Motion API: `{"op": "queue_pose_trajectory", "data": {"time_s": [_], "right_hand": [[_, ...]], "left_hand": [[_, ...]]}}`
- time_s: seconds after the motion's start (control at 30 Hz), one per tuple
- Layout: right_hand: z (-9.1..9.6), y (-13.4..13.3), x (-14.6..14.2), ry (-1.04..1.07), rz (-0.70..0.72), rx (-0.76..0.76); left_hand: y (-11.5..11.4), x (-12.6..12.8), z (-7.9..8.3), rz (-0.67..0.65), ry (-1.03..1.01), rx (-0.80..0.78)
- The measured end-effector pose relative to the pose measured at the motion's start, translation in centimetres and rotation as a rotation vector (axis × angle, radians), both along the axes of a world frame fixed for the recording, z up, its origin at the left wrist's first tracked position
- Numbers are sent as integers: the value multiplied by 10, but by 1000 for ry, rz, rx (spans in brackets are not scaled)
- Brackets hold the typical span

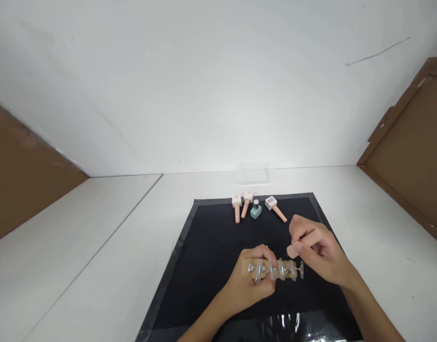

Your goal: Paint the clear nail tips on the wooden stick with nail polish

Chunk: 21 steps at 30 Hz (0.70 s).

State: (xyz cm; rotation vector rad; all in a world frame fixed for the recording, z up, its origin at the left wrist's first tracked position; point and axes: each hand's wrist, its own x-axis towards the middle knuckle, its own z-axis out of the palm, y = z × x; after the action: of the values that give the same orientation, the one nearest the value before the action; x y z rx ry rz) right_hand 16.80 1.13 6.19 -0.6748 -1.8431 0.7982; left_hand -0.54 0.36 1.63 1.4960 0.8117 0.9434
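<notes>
Wooden strip (245, 268) sits above the black mat (197, 251), nearer its near edge, my left hand (256, 275) closed round it. My right hand (305, 249) curls just beyond its right end; I can't tell whether it grips anything. About 5 clear pieces (282, 269) are mounted, none visibly coloured; 3 white bottles (236, 201) and 1 teal bottle (256, 212) sit capped toward the far edge. What's left, I can't tell.

— What lies at the far end of your mat (204, 247)?
— Two peach-capped bottles (237, 201) (248, 196), a teal bottle (256, 212), then your third peach-capped one (271, 202).
— Behind?
— Clear tray (254, 178), on your tabletop (107, 213).
</notes>
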Motion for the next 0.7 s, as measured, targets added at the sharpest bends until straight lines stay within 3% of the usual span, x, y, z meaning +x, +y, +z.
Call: {"op": "queue_pose_trajectory", "data": {"time_s": [0.17, 0.4, 0.6, 0.7], "right_hand": [[0, -1, -1, -7, 123, 9], [2, 1, -3, -71, -76, 2], [2, 0, -5, -15, 115, 23], [3, -1, -6, -129, 70, 40]], "left_hand": [[1, 1, 0, -20, -3, 39], [1, 0, -2, 4, 22, 58], [4, 1, -3, -17, 2, 34], [1, 3, -5, -19, 1, 22]]}}
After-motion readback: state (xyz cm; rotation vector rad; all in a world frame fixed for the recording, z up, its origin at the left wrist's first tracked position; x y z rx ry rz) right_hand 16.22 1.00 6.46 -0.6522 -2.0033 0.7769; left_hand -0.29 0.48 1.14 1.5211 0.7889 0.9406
